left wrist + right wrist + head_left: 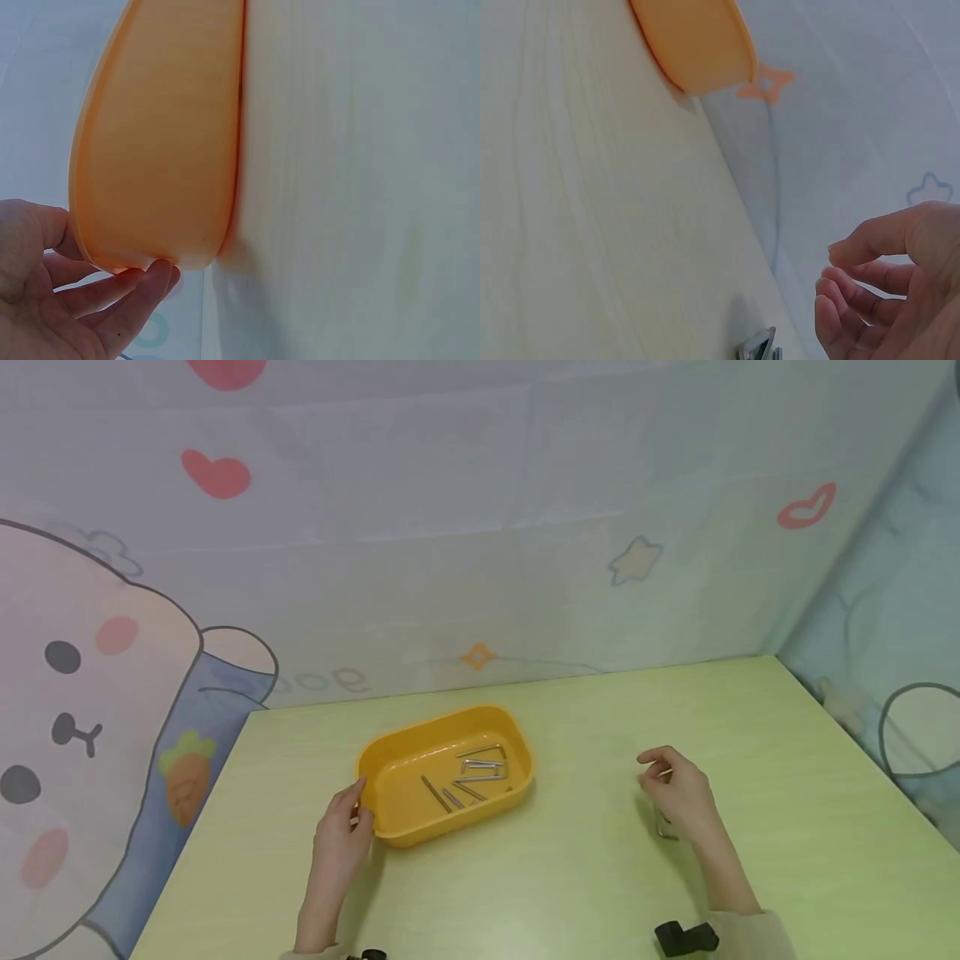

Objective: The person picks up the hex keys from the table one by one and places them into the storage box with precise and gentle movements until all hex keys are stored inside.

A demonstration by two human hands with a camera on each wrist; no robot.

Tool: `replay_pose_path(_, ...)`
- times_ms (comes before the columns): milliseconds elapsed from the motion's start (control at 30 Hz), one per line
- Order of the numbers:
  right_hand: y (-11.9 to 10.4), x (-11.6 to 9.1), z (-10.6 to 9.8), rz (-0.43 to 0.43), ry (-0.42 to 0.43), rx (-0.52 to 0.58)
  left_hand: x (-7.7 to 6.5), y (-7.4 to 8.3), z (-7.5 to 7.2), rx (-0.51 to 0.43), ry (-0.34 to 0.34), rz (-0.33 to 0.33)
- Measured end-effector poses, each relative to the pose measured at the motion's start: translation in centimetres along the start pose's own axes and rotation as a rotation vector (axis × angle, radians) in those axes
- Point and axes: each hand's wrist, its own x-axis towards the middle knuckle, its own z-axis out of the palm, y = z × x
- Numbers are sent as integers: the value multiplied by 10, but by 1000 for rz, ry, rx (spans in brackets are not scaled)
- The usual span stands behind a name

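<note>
"What is the left hand (342,833) doing?"

"Pinching the left end of the yellow tray (401,802), which is sitting on the table (570,877)."

"And the right hand (681,789)?"

"It's hovering near metal rods (759,344), fingers loosely curling."

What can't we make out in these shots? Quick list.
- Head: part of the loose metal pieces, hidden by the right hand; count unclear.
- Head: exact count of rods in the tray; too small, crowded.
- Left wrist: tray's inside, hidden by its outer wall.
- Right wrist: loose metal pieces, cut off by the bottom edge.
</note>
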Motion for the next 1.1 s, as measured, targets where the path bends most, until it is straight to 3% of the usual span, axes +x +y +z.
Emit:
replay_pose_path(367,18,1,-10,70,-24,-69,0,2,-1,10,-11,-11)
replay_pose_path(1100,35,-2,-8,98,-19,-247,-2,3,-2,15,2,3)
